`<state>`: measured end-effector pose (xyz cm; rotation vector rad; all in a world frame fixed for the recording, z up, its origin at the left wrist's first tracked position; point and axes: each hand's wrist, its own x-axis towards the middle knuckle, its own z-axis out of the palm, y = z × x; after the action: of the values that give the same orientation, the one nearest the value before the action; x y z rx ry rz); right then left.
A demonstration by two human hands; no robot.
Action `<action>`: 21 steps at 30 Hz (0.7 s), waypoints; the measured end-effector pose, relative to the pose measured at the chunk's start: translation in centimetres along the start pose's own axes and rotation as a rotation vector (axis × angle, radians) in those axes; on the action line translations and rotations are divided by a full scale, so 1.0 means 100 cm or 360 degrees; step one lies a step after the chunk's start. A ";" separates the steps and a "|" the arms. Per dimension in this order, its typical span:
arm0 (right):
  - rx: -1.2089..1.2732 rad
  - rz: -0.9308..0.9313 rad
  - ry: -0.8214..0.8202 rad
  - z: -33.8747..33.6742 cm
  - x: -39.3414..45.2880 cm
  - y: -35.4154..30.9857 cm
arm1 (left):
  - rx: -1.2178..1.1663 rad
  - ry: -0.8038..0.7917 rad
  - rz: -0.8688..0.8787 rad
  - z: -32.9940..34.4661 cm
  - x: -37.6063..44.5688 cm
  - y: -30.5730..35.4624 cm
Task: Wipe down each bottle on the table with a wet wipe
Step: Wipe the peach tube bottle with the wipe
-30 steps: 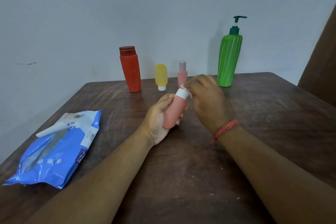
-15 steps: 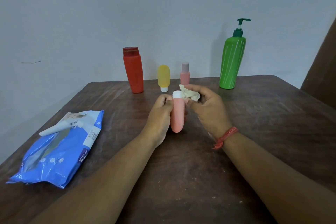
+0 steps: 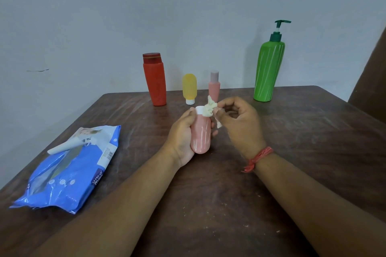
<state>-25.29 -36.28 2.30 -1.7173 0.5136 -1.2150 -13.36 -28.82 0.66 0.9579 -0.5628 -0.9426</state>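
you have 4 bottles (image 3: 155,81) standing behind your hands (image 3: 240,125) on the dark wooden table (image 3: 313,152); blue plastic wipes pack (image 3: 69,171) lies to your left.

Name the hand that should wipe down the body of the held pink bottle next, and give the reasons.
Right. The right hand already pinches the crumpled white wet wipe against the white cap of the pink plastic bottle, while the left hand grips that bottle's body upright.
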 end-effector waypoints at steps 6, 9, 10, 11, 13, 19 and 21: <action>-0.0810 -0.0606 -0.0135 0.007 -0.002 0.008 | -0.0060 0.0003 -0.0024 -0.001 -0.001 0.001; -0.0875 -0.0656 -0.0239 0.009 -0.005 0.010 | -0.0098 0.0042 -0.0046 -0.004 0.001 0.001; -0.0880 -0.0643 -0.0249 0.010 -0.006 0.011 | -0.0108 0.0054 -0.0057 -0.004 0.001 0.001; -0.0889 -0.0633 -0.0239 0.011 -0.006 0.012 | -0.0113 0.0064 -0.0062 -0.005 0.002 0.001; -0.0909 -0.0652 -0.0205 0.014 -0.007 0.012 | -0.0142 0.0078 -0.0056 -0.005 0.002 0.001; -0.0945 -0.0619 -0.0224 0.015 -0.006 0.012 | -0.0162 0.0079 -0.0065 -0.005 0.003 0.002; -0.0909 -0.0564 -0.0102 0.014 -0.001 0.011 | -0.0107 0.0049 -0.0056 -0.003 0.003 0.000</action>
<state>-23.90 -36.09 1.18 -2.4031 0.5697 -1.3332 -12.97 -28.92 0.55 0.9229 -0.4865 -0.9708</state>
